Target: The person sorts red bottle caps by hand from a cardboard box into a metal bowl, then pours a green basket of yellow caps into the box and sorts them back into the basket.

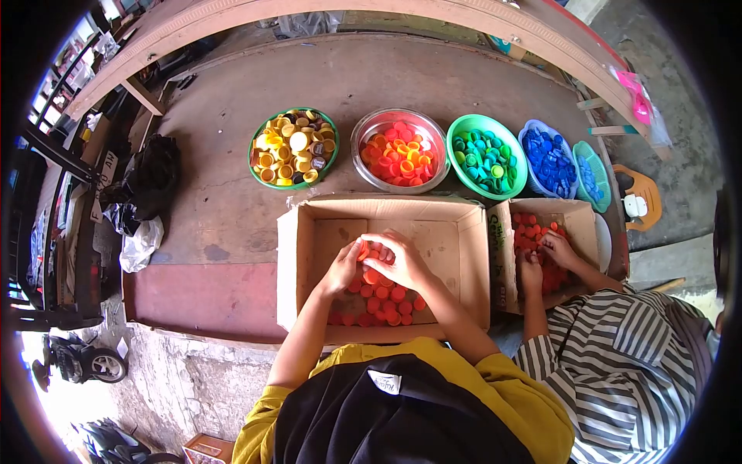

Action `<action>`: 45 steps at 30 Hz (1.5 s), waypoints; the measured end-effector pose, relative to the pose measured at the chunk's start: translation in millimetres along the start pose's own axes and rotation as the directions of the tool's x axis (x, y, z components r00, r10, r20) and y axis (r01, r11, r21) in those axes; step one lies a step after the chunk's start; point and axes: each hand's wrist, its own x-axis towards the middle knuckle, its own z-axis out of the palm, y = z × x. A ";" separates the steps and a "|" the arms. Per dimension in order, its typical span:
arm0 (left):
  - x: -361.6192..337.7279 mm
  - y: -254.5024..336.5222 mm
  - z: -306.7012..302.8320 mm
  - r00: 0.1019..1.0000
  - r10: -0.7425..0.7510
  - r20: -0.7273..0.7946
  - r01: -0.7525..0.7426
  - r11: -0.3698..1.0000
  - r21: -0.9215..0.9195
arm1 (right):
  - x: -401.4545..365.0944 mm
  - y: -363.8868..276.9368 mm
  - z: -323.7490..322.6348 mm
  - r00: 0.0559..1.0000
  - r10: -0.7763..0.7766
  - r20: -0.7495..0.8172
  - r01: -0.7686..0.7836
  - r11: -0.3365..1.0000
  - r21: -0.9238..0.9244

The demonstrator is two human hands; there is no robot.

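Note:
Both of my hands are close together over a large cardboard box. My left hand is closed, its fingertips at a red bottle cap. Curved around several red caps, my right hand keeps them between its thumb and fingers, against the left fingertips. Below the hands, a heap of loose red bottle caps lies on the near side of the box floor. Part of what the fingers hold is hidden.
Along the table stand a basket of yellow and brown caps, a metal bowl of red-orange caps, and baskets of green, blue and light-blue caps. At right, a person in stripes handles red caps in a smaller box.

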 end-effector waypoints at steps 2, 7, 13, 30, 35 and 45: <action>1.2 -0.3 2.3 0.996 -0.072 0.048 0.080 0.981 -0.178 | -0.4 -3.1 -0.7 0.999 -0.033 -0.016 0.032 0.999 -0.027; -3.1 8.4 1.1 0.942 -0.177 0.284 0.253 0.932 -0.259 | -4.0 0.2 -1.9 1.000 0.019 0.007 -0.019 1.000 0.018; -10.3 24.3 8.6 0.960 -0.116 0.253 0.153 0.980 -0.128 | -6.2 3.1 3.1 0.931 0.319 0.179 -0.347 0.619 0.704; -4.8 -24.4 -15.8 0.954 0.287 0.090 -0.209 0.415 0.885 | 87.3 40.6 -72.9 0.878 -0.013 -0.478 -0.240 0.853 -0.464; -7.4 -20.9 -11.1 0.979 0.205 -0.008 -0.073 0.386 0.920 | 39.9 21.8 -51.6 0.858 -0.126 -0.498 -0.066 0.934 -0.351; 7.5 -41.9 -26.3 0.928 0.371 0.037 -0.167 0.324 0.931 | -15.2 47.4 -16.0 0.963 0.073 -0.260 -0.116 0.981 -0.156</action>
